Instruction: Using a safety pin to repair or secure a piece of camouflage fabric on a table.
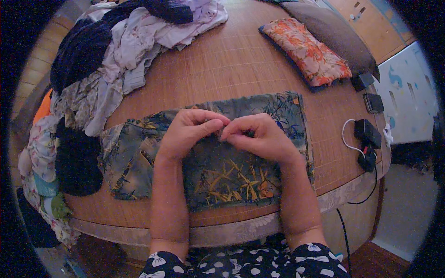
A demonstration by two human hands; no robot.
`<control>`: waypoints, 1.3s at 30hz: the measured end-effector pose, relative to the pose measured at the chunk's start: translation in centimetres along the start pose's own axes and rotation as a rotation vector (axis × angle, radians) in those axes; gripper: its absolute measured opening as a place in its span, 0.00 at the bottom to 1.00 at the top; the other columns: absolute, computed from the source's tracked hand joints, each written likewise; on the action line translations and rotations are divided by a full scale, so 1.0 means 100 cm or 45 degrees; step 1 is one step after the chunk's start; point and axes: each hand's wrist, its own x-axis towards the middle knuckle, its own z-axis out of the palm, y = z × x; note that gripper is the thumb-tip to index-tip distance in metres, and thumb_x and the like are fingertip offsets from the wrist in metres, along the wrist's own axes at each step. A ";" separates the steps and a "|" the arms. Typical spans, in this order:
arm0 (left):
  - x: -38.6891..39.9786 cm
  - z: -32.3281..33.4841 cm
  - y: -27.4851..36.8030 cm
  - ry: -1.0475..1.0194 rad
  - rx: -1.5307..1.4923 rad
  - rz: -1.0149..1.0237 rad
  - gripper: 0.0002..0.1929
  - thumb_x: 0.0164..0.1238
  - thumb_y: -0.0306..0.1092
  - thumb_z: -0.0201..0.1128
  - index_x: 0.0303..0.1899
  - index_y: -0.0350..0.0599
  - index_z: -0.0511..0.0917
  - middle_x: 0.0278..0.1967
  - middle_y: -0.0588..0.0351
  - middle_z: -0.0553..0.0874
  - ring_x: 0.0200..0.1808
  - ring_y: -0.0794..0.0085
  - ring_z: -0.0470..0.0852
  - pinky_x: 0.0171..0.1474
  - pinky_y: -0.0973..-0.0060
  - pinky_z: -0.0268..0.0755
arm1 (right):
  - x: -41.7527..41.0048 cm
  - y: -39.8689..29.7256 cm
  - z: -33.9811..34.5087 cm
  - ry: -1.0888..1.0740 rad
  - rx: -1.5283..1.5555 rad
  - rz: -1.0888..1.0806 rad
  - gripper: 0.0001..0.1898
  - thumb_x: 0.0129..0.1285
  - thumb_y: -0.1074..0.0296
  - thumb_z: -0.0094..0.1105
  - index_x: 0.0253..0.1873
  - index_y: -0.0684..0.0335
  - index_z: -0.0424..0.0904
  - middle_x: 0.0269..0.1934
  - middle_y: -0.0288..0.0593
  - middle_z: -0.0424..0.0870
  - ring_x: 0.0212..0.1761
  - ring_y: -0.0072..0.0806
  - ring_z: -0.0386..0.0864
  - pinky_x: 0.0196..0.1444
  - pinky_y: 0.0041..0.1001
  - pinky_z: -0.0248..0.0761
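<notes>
A grey-green garment (236, 180) printed with yellow and blue bamboo leaves lies spread on a woven bamboo mat (222, 69) in front of me. Above its middle my left hand (191, 128) pinches a small bit of the printed cloth between thumb and forefinger. Close against it on the right, my right hand (260, 135) has its fingertips pinched at the same spot, and its other fingers are curled. What lies between the fingertips is too small and hidden to tell fully.
A heap of clothes (128, 45) lies at the upper left, with dark cloth (78, 160) below it. A folded orange floral cloth (309, 52) rests at the upper right beside a brown cushion (337, 38). Black adapters (367, 133) with cables sit at the right edge.
</notes>
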 end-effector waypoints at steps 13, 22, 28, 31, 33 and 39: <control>0.003 0.003 0.000 0.052 0.263 0.170 0.10 0.59 0.23 0.71 0.44 0.38 0.88 0.40 0.57 0.90 0.43 0.74 0.86 0.48 0.76 0.78 | -0.001 0.000 -0.012 0.041 -0.049 0.177 0.06 0.68 0.70 0.63 0.40 0.67 0.84 0.31 0.27 0.81 0.34 0.12 0.73 0.35 0.17 0.66; 0.008 0.016 -0.001 0.272 1.182 0.761 0.12 0.54 0.25 0.72 0.42 0.46 0.87 0.37 0.50 0.87 0.42 0.57 0.87 0.47 0.67 0.80 | 0.009 0.028 -0.007 0.299 -0.069 0.109 0.07 0.70 0.70 0.60 0.46 0.66 0.81 0.34 0.37 0.82 0.37 0.22 0.78 0.42 0.26 0.73; 0.007 0.020 0.004 0.332 1.094 0.828 0.09 0.54 0.25 0.72 0.38 0.44 0.85 0.34 0.53 0.85 0.39 0.59 0.86 0.44 0.66 0.79 | 0.011 0.029 -0.002 0.274 -0.365 -0.189 0.08 0.66 0.74 0.59 0.48 0.68 0.81 0.41 0.49 0.84 0.46 0.39 0.83 0.51 0.33 0.75; 0.006 0.019 0.005 0.327 1.031 0.783 0.08 0.54 0.25 0.72 0.37 0.43 0.83 0.33 0.53 0.85 0.38 0.59 0.85 0.43 0.66 0.78 | 0.009 0.027 -0.003 0.227 -0.316 -0.155 0.09 0.63 0.75 0.61 0.47 0.69 0.81 0.41 0.50 0.84 0.47 0.41 0.83 0.52 0.33 0.75; 0.006 0.018 0.005 0.317 1.042 0.771 0.09 0.54 0.25 0.72 0.37 0.43 0.83 0.34 0.53 0.85 0.39 0.59 0.85 0.42 0.67 0.78 | 0.008 0.023 -0.003 0.235 -0.294 -0.105 0.09 0.63 0.76 0.61 0.47 0.69 0.81 0.41 0.50 0.84 0.46 0.40 0.83 0.52 0.32 0.75; 0.004 0.018 0.005 0.349 0.981 0.702 0.10 0.53 0.24 0.73 0.36 0.41 0.83 0.34 0.53 0.87 0.38 0.61 0.87 0.42 0.68 0.78 | 0.008 0.019 -0.003 0.262 -0.238 -0.001 0.08 0.61 0.75 0.61 0.44 0.69 0.81 0.40 0.49 0.83 0.46 0.37 0.83 0.51 0.32 0.74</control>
